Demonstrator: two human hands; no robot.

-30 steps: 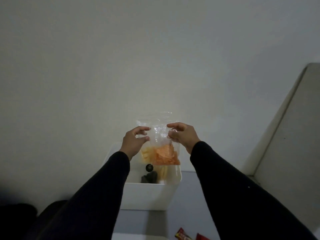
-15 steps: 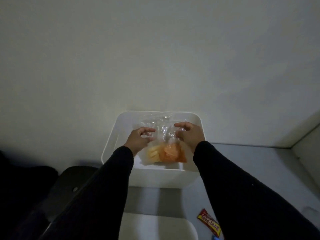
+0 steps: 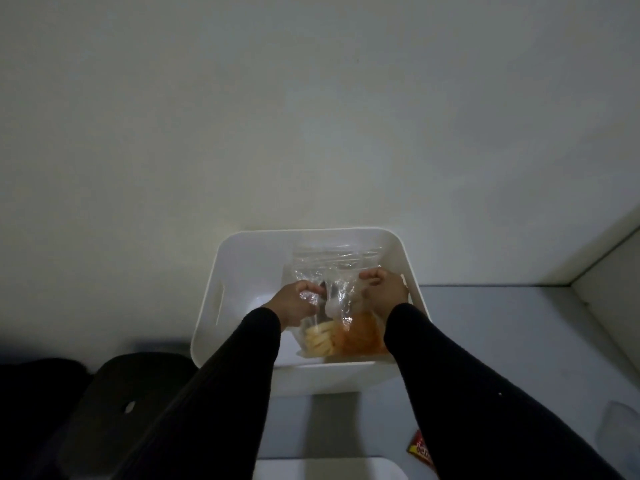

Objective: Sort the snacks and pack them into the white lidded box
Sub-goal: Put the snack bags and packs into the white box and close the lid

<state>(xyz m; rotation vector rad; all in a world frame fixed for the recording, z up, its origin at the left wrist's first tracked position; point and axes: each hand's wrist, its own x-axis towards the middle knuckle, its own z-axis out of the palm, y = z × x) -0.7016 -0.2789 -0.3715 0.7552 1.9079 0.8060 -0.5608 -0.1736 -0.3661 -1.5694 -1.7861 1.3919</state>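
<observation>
While hands (image 3: 341, 294) grip snack bag (image 3: 341, 327) (in box (image 3: 207, 323)).

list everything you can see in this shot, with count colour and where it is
white box: 1, white, open, against the wall at the back of the surface
clear bag: 1, see-through, with pale yellow and orange snacks at its bottom, inside the box toward its right side
snack bar: 1, red and yellow wrapper, on the surface at lower right, partly hidden by the right sleeve
white lid-like panel: 1, white, bottom edge, cut off by the frame
dark stool or seat: 1, black, with a small hole, left of the box
left hand: 1, black sleeve, gripping the bag's left side
right hand: 1, black sleeve, gripping the bag's right side
</observation>
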